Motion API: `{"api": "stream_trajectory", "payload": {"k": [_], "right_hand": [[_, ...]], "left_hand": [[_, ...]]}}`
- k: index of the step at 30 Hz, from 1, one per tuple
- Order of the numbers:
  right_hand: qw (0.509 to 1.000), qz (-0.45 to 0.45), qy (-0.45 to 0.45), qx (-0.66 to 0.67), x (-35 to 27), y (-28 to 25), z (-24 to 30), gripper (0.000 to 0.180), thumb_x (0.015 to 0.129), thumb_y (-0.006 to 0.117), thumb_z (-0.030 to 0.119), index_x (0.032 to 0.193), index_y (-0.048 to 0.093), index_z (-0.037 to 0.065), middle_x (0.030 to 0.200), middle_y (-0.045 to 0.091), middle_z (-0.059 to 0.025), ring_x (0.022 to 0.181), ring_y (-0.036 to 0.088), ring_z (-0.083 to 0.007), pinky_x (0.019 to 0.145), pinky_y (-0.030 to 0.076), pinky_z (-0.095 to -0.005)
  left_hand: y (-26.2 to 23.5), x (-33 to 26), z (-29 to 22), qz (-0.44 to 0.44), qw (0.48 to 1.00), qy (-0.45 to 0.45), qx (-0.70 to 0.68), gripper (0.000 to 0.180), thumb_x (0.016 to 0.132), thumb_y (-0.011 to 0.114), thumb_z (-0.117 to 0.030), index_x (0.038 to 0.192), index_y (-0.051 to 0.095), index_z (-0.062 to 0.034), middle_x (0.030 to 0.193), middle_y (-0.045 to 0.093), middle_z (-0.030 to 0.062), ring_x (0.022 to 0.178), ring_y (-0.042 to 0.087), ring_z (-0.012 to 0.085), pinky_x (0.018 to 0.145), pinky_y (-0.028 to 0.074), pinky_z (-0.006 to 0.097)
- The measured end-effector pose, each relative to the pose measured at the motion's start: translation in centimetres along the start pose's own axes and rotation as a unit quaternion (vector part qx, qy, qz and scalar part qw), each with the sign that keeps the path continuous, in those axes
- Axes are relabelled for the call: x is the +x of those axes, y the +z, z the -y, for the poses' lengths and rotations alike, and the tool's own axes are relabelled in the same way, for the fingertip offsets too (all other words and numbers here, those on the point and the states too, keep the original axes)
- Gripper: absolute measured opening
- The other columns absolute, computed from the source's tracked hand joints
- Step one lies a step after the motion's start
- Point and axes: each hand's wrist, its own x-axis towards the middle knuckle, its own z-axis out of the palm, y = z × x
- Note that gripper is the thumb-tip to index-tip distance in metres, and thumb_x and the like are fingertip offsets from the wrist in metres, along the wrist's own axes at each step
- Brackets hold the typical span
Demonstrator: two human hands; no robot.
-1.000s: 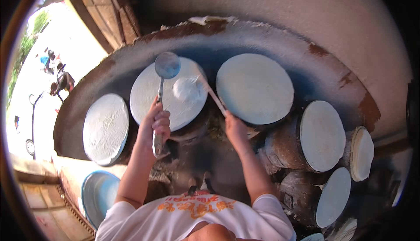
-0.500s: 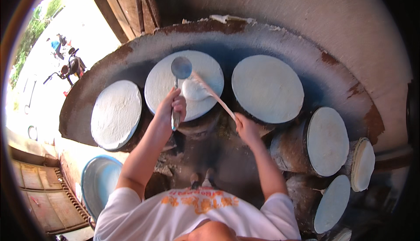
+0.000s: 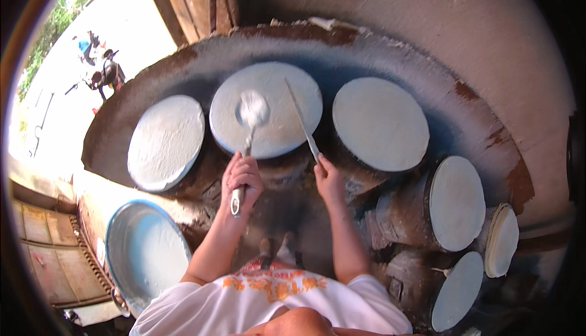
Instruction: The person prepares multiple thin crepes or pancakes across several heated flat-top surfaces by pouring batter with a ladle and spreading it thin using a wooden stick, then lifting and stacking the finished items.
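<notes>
Fingers of the left hand point(image 3: 242, 177) clench around the handle of a long metal ladle point(image 3: 250, 130), whose bowl rests on the white batter-coated round steaming surface point(image 3: 267, 109) at the middle of the dark stove. Beside it, the right hand point(image 3: 328, 181) grips a thin flat stick point(image 3: 301, 121) that lies slanted across the same disc's right part. Similar white discs sit left point(image 3: 166, 142) and right point(image 3: 379, 122). A wide metal basin of white batter point(image 3: 145, 252) stands low at the left.
</notes>
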Motion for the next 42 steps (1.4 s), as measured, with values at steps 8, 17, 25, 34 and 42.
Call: {"api": "stream_trajectory", "payload": {"k": [8,17,25,34,42], "right_hand": [[0.998,0.022,-0.058,-0.018,-0.9,0.9,-1.1,0.033,0.086,0.064,0.014,0.116,0.061,0.001,0.104,0.067,-0.0172,0.093,0.065,-0.0227,0.08,0.05,-0.0313],[0.986,0.158,-0.037,0.047,-14.1,7.1,2.9,0.035,0.081,0.067,0.007,0.115,0.064,0.004,0.102,0.066,-0.0166,0.091,0.064,-0.0254,0.08,0.05,-0.0333],[0.976,0.184,-0.112,-0.036,-9.7,9.6,8.2,0.036,0.079,0.068,0.008,0.114,0.064,0.004,0.107,0.065,-0.0161,0.097,0.062,-0.0291,0.084,0.049,-0.0347],[0.976,0.2,-0.016,0.09,-1.3,13.7,6.7,0.036,0.083,0.067,0.009,0.118,0.061,0.001,0.094,0.064,-0.0037,0.078,0.056,-0.0088,0.07,0.046,-0.0231],[0.966,0.212,0.052,0.14,1.0,16.8,6.5,0.036,0.086,0.064,0.008,0.122,0.058,0.003,0.077,0.053,0.0032,0.059,0.043,-0.0034,0.052,0.037,-0.0182]], "left_hand": [[6.2,-15.7,-2.1,0.158,0.982,0.028,0.102,0.041,0.1,0.04,-0.03,0.064,0.034,-0.0107,0.048,0.034,-0.0029,0.032,0.037,0.0066,0.032,0.037,0.022],[3.8,-38.3,-15.5,-0.063,0.923,0.365,0.103,0.042,0.098,0.046,-0.027,0.059,0.037,-0.0127,0.05,0.034,-0.0029,0.042,0.034,0.0069,0.039,0.032,0.021],[-1.0,-29.5,-22.1,-0.47,0.63,0.402,0.47,0.03,0.089,0.06,-0.032,0.103,0.056,-0.0059,0.056,0.052,0.0016,0.054,0.057,0.015,0.045,0.05,0.027],[10.9,-23.3,-28.5,-0.135,-0.38,0.349,0.846,0.045,0.06,0.072,-0.012,0.105,0.065,-0.0191,0.095,0.051,0.0039,0.093,0.052,0.023,0.08,0.043,0.038],[14.1,-21.9,-31.8,0.022,-0.32,0.33,0.888,0.013,0.065,0.073,-0.013,0.076,0.066,-0.0146,0.082,0.055,0.0012,0.083,0.057,0.0205,0.07,0.047,0.033]]}}
